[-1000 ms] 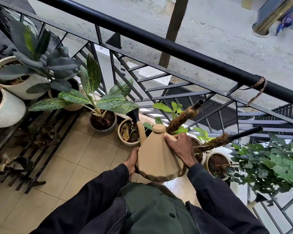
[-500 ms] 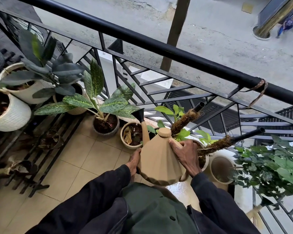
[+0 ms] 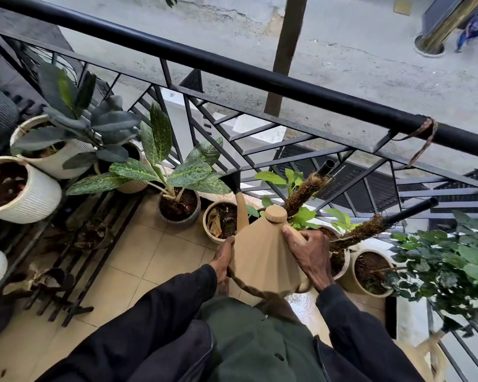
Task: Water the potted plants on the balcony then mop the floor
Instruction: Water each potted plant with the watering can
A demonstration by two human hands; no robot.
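R hand curled round watering can handle; L hand braces its side, curl unclear. Tip slowly, aim spout over pot at 11 o'clock.

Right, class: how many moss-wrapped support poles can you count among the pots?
2. The upper moss pole rises behind the watering can; the lower moss pole leans rightward past the right hand. Others may be hidden.
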